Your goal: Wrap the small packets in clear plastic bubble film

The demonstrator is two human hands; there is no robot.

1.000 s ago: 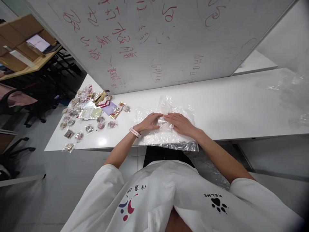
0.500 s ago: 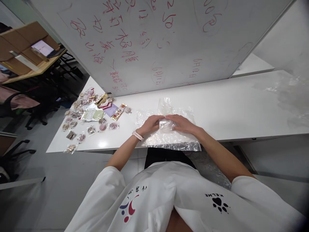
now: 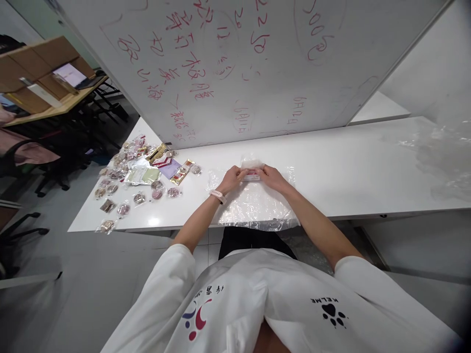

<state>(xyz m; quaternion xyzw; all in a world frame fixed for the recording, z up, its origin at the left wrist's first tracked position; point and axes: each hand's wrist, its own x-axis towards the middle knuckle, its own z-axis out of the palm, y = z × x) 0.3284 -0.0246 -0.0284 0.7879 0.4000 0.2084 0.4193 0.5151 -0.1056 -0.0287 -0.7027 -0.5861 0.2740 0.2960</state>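
A small clear-plastic-wrapped bundle (image 3: 251, 177) with a pink and white strip on its near side sits between my hands. My left hand (image 3: 232, 180) curls its fingers round the left end, thumb at the near edge. On the right end, my right hand (image 3: 273, 178) grips in the same way. Under and in front of them a crinkled clear plastic sheet (image 3: 255, 203) lies spread on the white table and hangs slightly over its near edge. What the bundle contains is hidden by the plastic layers.
Several small sealed packets (image 3: 157, 191) and flat sachets (image 3: 182, 171) lie scattered on the left of the white table (image 3: 331, 162). A whiteboard (image 3: 272, 88) with red writing stands along the back. More clear plastic film (image 3: 445, 157) is heaped at the far right.
My hands have gone from lying flat over the folded plastic to gripping the bundle's ends. The bundle is tipped up and slightly farther from me, its pink strip now showing.
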